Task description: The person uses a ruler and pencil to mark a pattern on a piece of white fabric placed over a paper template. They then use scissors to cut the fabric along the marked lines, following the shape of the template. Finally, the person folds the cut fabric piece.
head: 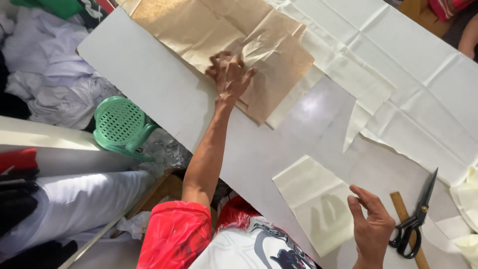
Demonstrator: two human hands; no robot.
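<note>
My left hand (230, 74) reaches far forward and presses on a creased brown paper pattern (214, 30) that lies over cream fabric, its fingers bunched on the paper's lower edge. My right hand (371, 224) hovers open near the table's front edge, fingers apart, just right of a cut cream fabric piece (313, 199). Black scissors (416, 221) lie shut on a wooden ruler (401, 204) right beside that hand. A large cream cloth (418, 79) with fold creases covers the table's right side.
The white table (149, 79) runs diagonally. Left of it are a green plastic stool (119, 124), heaps of white cloth (55, 69) and rolled white fabric (74, 204). Another person's arm (469, 40) shows at the top right corner.
</note>
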